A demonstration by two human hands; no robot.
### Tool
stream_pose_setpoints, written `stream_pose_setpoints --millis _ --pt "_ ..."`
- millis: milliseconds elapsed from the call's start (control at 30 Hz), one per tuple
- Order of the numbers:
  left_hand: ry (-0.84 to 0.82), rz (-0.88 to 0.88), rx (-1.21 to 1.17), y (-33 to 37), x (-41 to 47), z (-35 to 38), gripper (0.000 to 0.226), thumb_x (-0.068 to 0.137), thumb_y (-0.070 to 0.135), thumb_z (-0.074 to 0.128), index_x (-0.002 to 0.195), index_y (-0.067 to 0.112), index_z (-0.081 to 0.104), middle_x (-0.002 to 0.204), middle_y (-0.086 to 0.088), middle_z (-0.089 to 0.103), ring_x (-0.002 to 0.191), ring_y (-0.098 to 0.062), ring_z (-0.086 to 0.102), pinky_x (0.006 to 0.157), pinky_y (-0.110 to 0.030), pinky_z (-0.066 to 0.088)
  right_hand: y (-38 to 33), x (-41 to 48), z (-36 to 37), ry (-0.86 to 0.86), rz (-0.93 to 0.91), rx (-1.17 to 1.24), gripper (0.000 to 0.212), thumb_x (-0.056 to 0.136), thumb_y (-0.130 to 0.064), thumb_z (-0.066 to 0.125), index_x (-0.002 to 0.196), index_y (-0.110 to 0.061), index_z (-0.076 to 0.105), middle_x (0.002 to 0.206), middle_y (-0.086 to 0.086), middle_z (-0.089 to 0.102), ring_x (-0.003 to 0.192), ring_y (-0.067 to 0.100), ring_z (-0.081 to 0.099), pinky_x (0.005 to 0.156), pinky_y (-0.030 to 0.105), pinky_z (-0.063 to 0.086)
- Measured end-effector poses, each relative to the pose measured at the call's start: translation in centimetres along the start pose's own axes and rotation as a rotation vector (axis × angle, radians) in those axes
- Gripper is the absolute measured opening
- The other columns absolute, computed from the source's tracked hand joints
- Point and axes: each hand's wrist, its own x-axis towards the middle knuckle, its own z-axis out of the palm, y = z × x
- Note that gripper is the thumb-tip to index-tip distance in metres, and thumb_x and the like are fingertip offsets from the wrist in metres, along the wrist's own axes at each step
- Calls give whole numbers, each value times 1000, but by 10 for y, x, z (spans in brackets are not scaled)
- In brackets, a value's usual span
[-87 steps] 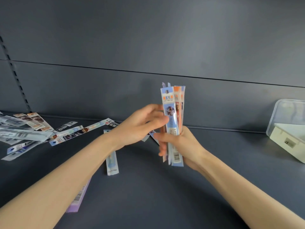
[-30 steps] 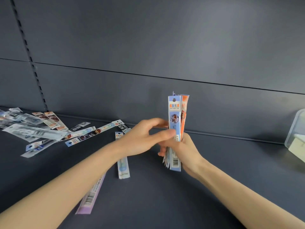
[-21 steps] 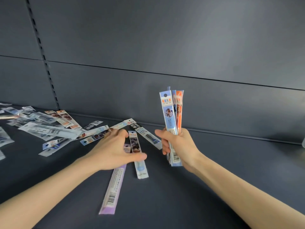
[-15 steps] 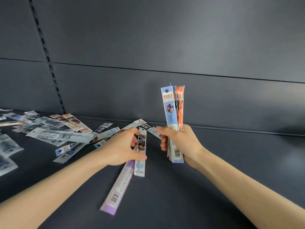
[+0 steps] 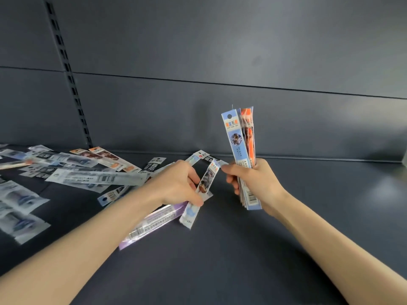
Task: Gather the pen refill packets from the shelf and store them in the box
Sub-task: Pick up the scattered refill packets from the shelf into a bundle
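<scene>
Right hand [image 5: 255,183] grips an upright bundle of slim refill packets [image 5: 241,150]; left hand [image 5: 178,186] pinches one pale blue packet [image 5: 201,192] above bare dark grey shelf [image 5: 242,260].

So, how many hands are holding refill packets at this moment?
2. The left hand pinches a pale blue packet low over the shelf; the right hand grips an upright bundle of packets. A purple packet under the left hand may also be held.

Your left forearm [image 5: 72,258] covers part of purple packet [image 5: 152,225]. Loose packets [image 5: 19,201] at left edge cut off, print blurred. Rear packets in right-hand bundle [image 5: 244,155] mostly hidden behind front one.
</scene>
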Motion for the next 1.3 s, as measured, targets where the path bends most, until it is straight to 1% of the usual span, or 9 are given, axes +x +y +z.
stream_pose_setpoints --millis 100,267,467,600,767,900,1000,1100,1300 --pt "34 27 -99 -4 -3 -10 41 65 7 81 103 11 67 75 3 65 64 -8 60 59 -13 44 0 -2 -1 13 -29 34 12 85 -13 66 75 -7 62 58 0 62 41 10 47 46 21 45" --pt "143 108 -452 3 -8 -11 40 64 -2 81 98 14 67 83 -4 68 69 -16 65 79 -38 55 -3 -4 3 21 -53 142 10 83 -19 69 82 -9 67 57 2 58 44 14 49 47 24 46" --pt "131 175 -537 18 -9 3 40 65 -8 78 96 11 62 85 -3 68 58 -4 65 48 -19 51 -7 -6 0 81 -34 241 13 81 -20 72 89 -10 68 66 0 70 45 6 58 47 20 47" --pt "68 172 -547 15 -7 8 34 64 -1 82 93 11 69 94 -8 74 80 -14 71 76 -30 58 -8 -7 -1 58 -63 255 9 81 -13 71 75 -12 63 62 1 65 45 7 57 47 20 46" --pt "-82 108 -424 2 -8 -7 12 69 13 81 78 8 77 84 -18 74 73 -16 64 76 -26 50 -8 -3 -6 58 -60 403 5 86 -10 62 87 -9 67 77 4 71 59 14 63 52 26 51" --pt "137 56 -539 -6 -7 -20 8 74 23 77 73 15 75 69 0 69 65 -8 59 67 -22 44 -4 -1 -11 18 -65 447 9 93 -6 48 94 -3 57 77 7 74 74 22 71 77 40 57" --pt "313 103 -825 1 -7 -16 9 80 19 72 85 13 74 67 5 67 60 -5 61 59 -17 45 -4 -4 -5 -17 -72 445 9 92 -2 48 84 -6 50 59 7 60 53 22 59 64 39 56" --pt "385 169 -921 14 -8 -7 12 79 17 72 90 13 73 78 -4 68 68 -9 63 68 -24 48 -6 -8 2 -58 -133 337 6 87 -9 62 83 -9 58 56 3 55 49 17 52 56 30 50" --pt "419 298 -907 37 -6 -1 7 80 14 70 84 20 69 84 -4 73 78 -18 70 70 -29 58 -9 -13 5 -96 -250 249 12 79 -8 72 83 -18 67 74 -5 72 74 13 71 72 29 57"
